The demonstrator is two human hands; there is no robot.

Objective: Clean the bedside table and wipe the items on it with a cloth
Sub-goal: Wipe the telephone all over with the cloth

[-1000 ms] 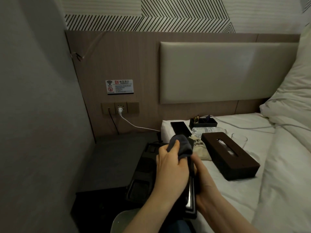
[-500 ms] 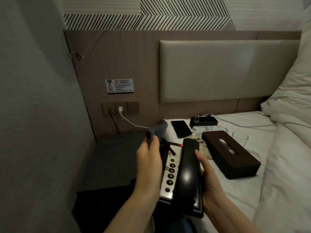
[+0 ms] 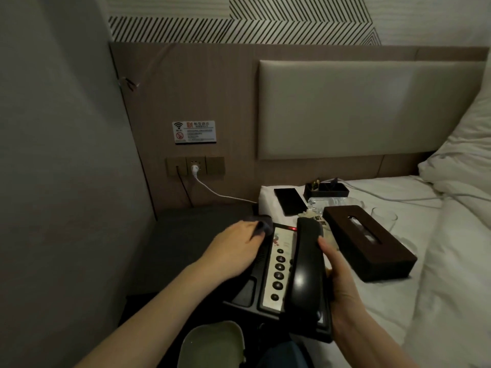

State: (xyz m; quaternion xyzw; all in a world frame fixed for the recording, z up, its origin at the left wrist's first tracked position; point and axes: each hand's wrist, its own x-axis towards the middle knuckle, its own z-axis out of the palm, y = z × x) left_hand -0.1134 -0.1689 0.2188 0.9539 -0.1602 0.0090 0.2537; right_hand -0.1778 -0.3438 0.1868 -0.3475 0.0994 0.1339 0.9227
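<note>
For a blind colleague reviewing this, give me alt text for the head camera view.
A person's right hand holds a black desk phone while the left hand wipes its top corner with a dark cloth, above a dark bedside table; a tissue box lies on the bed.

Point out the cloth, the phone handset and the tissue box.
cloth (image 3: pixel 263 226), head view, bunched part past the left fingertips
handset (image 3: pixel 305 264), head view, middle of its back
tissue box (image 3: pixel 372 243), head view, top face by the slot

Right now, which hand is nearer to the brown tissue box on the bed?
Right. The right hand grips the telephone's right side, just left of the tissue box. The left hand holds the cloth at the telephone's far-left corner, across the phone from the box.
</note>
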